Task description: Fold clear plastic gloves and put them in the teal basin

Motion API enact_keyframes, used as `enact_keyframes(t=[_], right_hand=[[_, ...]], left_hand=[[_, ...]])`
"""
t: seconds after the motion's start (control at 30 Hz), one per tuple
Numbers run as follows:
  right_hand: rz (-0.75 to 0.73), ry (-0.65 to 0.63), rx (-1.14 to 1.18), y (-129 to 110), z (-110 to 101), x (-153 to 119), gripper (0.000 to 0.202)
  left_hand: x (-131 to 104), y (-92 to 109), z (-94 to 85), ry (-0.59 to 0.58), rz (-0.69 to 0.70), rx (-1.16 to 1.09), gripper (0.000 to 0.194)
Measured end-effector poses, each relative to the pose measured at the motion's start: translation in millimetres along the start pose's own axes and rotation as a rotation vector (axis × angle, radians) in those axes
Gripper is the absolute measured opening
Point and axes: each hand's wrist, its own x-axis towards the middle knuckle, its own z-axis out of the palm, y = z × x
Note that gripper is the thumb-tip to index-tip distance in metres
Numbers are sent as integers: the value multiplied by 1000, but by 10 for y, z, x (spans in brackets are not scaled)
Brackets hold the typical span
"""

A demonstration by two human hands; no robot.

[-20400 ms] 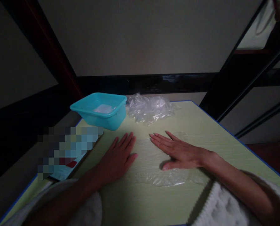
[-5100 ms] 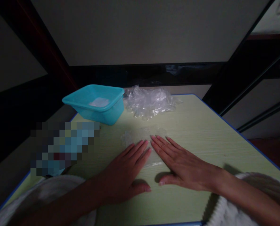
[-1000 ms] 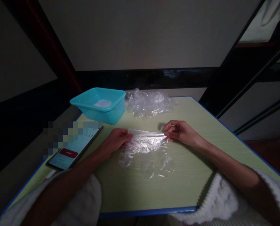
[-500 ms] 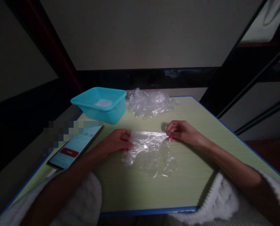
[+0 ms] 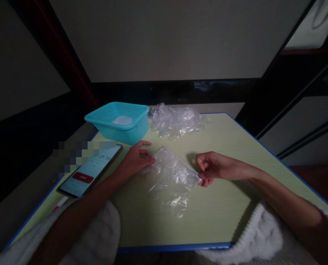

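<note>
A clear disposable plastic glove [image 5: 175, 169] lies slanted and crumpled above the middle of the table. My right hand [image 5: 212, 167] pinches one corner of its cuff between thumb and fingers. At the glove's other side is my left hand [image 5: 138, 158], its index finger lifted and its fingers apart, with the thumb tip against the film's edge. Behind the glove sits a loose pile of similar clear plastic gloves [image 5: 177, 121].
A turquoise plastic basin [image 5: 133, 132] with something whitish inside stands at the back left. A phone [image 5: 89, 173] showing a timer lies by my left forearm. The pale table [image 5: 208, 221] has a blue edge, and a wall panel rises behind it.
The glove has turned from a level, stretched cuff to a slanting one. My right hand has come down towards me with its corner, while my left fingers have spread and loosened.
</note>
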Motion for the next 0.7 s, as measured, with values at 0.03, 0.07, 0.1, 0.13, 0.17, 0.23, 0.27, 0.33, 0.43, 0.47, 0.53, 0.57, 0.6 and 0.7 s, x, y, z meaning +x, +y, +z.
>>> enact_keyframes(t=[0.03, 0.07, 0.1, 0.13, 0.17, 0.23, 0.27, 0.33, 0.43, 0.47, 0.53, 0.57, 0.6, 0.7], right_hand=[[11, -37, 0, -5, 32, -13, 32], [22, -76, -4, -12, 60, -28, 33], [36, -119, -12, -20, 83, -44, 33], [50, -158, -25, -28, 97, -61, 33], [57, -183, -43, -38, 101, -76, 34], [5, -144, -124, -60, 75, -95, 33], [-66, -64, -196, -72, 50, -95, 31], [-270, 151, -390, -89, -13, -73, 23], [-528, 250, -642, -83, -96, 15, 19], [-580, 201, -691, -69, -115, 54, 27], [-604, 93, -792, -29, -139, 133, 43], [-588, 63, -849, -9, -146, 167, 51], [-560, 39, -900, 9, -150, 195, 58], [-490, -6, -1004, 36, -153, 240, 72]], left_hand=[[8, -6, 17, 20, 12, -7, 43], [19, -14, 34, 34, 23, -13, 43], [33, -24, 50, 41, 33, -16, 44], [49, -37, 64, 45, 42, -18, 46], [66, -50, 75, 55, 62, -17, 47], [95, -79, 84, 107, 145, 6, 48], [105, -92, 83, 149, 206, 30, 46], [110, -112, 74, 235, 327, 79, 40], [85, -128, 62, 288, 400, 117, 30], [72, -131, 61, 291, 411, 129, 28], [48, -140, 63, 297, 438, 161, 25], [40, -145, 65, 296, 452, 176, 24], [34, -150, 66, 295, 463, 188, 24], [36, -161, 62, 292, 479, 197, 22]])
